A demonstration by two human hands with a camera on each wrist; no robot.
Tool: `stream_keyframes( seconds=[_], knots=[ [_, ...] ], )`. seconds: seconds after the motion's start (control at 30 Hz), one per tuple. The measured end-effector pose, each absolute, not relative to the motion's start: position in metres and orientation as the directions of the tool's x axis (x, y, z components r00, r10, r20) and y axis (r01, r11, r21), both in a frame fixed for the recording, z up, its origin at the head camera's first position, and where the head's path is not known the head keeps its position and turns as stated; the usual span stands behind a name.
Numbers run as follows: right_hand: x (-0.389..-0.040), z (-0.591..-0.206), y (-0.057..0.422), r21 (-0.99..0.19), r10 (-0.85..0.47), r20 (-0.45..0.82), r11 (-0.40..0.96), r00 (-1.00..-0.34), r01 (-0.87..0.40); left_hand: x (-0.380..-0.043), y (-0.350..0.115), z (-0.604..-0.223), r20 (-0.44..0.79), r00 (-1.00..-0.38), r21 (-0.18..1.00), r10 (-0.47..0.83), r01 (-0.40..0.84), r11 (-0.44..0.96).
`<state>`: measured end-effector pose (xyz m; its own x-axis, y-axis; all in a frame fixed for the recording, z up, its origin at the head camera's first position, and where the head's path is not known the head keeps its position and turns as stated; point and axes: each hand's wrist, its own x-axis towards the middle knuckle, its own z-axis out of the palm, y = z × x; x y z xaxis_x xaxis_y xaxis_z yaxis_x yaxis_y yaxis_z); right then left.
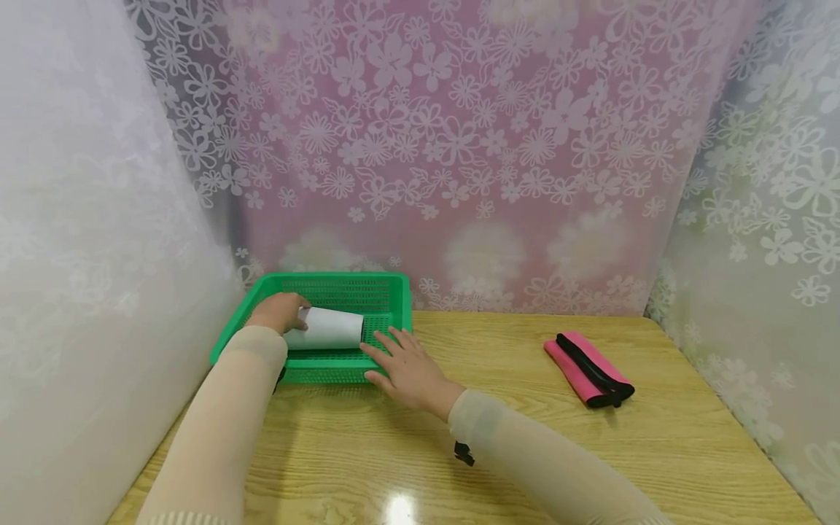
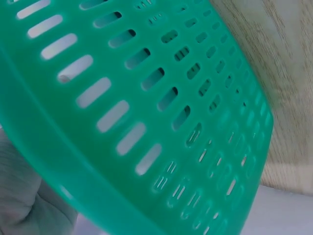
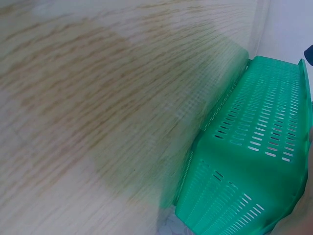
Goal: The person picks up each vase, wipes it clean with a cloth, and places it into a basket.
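Observation:
A white, slightly tapered cylinder (image 1: 333, 329) lies on its side inside a green plastic basket (image 1: 328, 364), its dark-edged end facing right. My left hand (image 1: 277, 312) reaches over the basket's left side and grips the cylinder's left end between thumb and fingers. With fingers spread, my right hand (image 1: 412, 370) rests at the basket's front right corner, fingertips over the rim. The left wrist view is mostly filled by the slotted basket wall (image 2: 122, 93), with part of the left hand (image 2: 22, 196) behind the rim. In the right wrist view the basket (image 3: 259, 122) shows from outside.
A folded pink pouch with black trim (image 1: 589, 369) lies on the right of the wood-grain table (image 1: 499, 357). A floral-patterned curtain (image 1: 446, 146) hangs behind the table, and pale sheets stand on the left (image 1: 85, 240) and right (image 1: 774, 240).

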<state>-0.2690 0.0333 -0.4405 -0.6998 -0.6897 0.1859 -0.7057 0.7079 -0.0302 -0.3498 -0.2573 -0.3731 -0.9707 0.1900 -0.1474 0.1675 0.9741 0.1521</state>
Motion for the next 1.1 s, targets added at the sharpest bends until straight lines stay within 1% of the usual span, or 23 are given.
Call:
stream_keyframes(
  seconds=[0.3,0.7,0.87,1.1],
  knots=[
    [-0.2706,-0.4438,0.0331,-0.031,-0.692,0.202,0.703,-0.694,-0.710,-0.3496,-0.2583,-0.3736,-0.142,-0.973,0.164,0.185,0.161,0.973],
    [-0.2696,-0.4416,0.0333,-0.025,-0.690,0.190,0.707,-0.698,-0.706,-0.3532,-0.2604,-0.3764,-0.130,-0.971,0.163,0.202,0.180,0.970],
    [-0.2696,-0.4419,0.0333,-0.022,-0.690,0.191,0.708,-0.698,-0.706,-0.3488,-0.2585,-0.3765,-0.145,-0.968,0.176,0.207,0.181,0.968],
    [-0.2704,-0.4419,0.0334,-0.020,-0.692,0.191,0.707,-0.696,-0.707,-0.3443,-0.2578,-0.3755,-0.129,-0.965,0.177,0.230,0.206,0.963]
  ],
)
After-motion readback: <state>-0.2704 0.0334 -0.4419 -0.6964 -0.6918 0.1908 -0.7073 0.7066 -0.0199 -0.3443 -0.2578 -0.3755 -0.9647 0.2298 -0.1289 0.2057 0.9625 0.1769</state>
